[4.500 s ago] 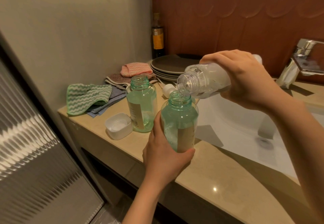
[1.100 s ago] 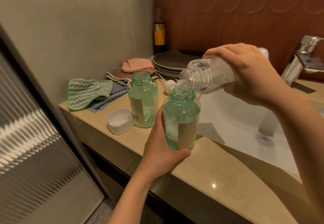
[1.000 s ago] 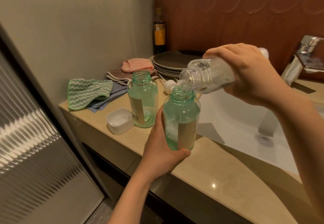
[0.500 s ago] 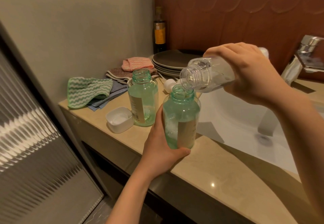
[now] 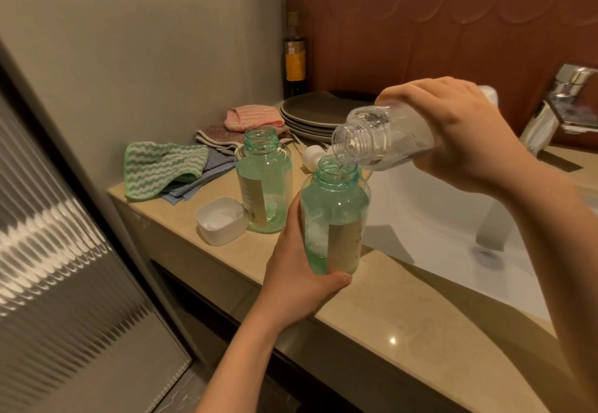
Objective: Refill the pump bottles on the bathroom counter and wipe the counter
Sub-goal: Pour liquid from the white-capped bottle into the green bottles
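While the clear plastic refill bottle (image 5: 382,141) lies tipped nearly flat in the right hand (image 5: 462,134), its open mouth hangs just over the neck of the see-through green bottle with the tan label (image 5: 335,212), so the pour drops straight in. The left hand (image 5: 297,280) has its fingers (image 5: 338,280) wrapped round that upright green bottle near the front edge of the beige stone counter (image 5: 388,309). The right fingers grip the clear one's body. The green bottle looks low-filled and a bit foamy, so I'd guess more tilt is needed.
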A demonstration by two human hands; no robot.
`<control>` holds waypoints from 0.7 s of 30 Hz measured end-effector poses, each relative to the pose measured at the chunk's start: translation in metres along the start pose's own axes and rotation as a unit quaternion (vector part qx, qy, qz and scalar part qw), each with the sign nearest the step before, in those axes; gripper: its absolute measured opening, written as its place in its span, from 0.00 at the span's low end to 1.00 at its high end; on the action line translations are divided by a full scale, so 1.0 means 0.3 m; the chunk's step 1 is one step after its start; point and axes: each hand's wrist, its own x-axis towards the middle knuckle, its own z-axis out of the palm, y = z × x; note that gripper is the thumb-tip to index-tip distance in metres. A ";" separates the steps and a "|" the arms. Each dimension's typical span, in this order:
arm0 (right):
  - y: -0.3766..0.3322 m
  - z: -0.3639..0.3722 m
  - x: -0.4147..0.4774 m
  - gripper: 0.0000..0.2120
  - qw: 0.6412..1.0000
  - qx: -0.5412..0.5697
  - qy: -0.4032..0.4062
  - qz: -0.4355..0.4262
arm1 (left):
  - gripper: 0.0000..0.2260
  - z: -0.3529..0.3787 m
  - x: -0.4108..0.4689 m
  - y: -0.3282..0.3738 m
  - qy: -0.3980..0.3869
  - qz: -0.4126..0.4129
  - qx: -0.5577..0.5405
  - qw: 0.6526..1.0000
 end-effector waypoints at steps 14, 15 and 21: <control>-0.002 -0.004 -0.002 0.32 1.000 -0.002 0.001 0.000 | 0.51 0.000 -0.003 -0.003 0.001 -0.004 0.000 1.000; -0.002 -0.004 -0.002 0.31 1.000 -0.001 0.001 0.000 | 0.51 0.001 -0.002 -0.002 0.001 -0.004 -0.001 1.000; -0.003 -0.008 -0.001 0.32 1.000 0.001 0.001 0.003 | 0.52 -0.001 -0.006 0.000 -0.002 0.002 0.002 1.000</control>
